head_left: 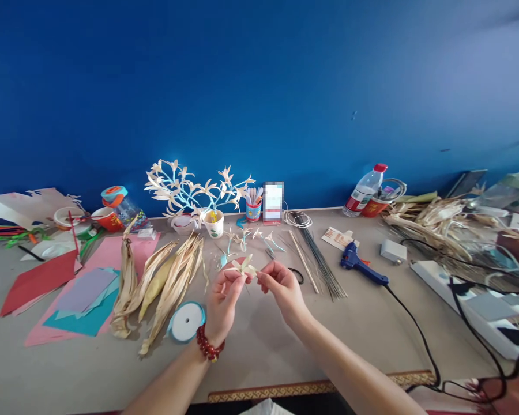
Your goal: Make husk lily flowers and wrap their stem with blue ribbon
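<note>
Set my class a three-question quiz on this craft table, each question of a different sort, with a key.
1. True or false: the left hand wears a red bead bracelet at the wrist.
2. What do both hands pinch? A ribbon roll; B small husk flower; C water bottle.
3. Fill in: the blue glue gun lies to the ___ of the right hand.
Key: 1 true; 2 B; 3 right.

Husk flower (244, 266) between left hand (224, 300) and right hand (283, 288), corn husks (164, 282) and ribbon spool (185, 321) left, glue gun (361, 266) right.
</note>
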{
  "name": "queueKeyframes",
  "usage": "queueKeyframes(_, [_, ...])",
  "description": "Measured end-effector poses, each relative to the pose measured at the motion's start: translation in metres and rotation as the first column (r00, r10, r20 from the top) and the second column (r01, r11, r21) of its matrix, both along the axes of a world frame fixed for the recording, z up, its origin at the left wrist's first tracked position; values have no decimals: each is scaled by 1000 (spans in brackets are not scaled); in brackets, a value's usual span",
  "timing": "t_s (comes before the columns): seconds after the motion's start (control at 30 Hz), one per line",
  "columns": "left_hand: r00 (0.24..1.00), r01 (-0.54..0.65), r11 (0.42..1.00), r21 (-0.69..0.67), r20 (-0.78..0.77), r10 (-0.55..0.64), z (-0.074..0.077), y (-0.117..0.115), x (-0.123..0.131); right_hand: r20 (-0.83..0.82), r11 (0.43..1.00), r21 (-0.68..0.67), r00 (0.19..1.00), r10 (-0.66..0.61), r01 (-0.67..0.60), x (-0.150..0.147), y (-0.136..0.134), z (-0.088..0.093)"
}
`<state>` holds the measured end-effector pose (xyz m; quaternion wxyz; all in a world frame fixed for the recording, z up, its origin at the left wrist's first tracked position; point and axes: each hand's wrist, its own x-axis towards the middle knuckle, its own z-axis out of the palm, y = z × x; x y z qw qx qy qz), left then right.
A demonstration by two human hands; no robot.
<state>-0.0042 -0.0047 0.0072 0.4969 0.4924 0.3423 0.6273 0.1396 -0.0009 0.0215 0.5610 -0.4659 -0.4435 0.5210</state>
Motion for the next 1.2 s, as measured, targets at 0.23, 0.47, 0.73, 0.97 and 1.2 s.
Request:
queueKeyframes(0.23, [994,74,997,-20,85,-72,4,0,0,176,975,210,978,-116,78,-3,-5,-18])
queueKeyframes(0.47, [993,44,994,-98,113,-32,2,1,0,270,983,183,963,-18,-33,1,-9,-14])
queueKeyframes(0.73, [999,-21,993,-115,34,25,-5,7,-4,865,909,395,278,-417,134,149,-8,-15])
queueKeyframes(0.97, [999,34,985,-167,42,-27,-8,8,3,992,937,98,-106,-65,336,253,-12,-40])
queueKeyframes(1.2, [999,15,984,-180,41,-8,-9,11,2,996,966,25,78,-46,257,275,15,-36])
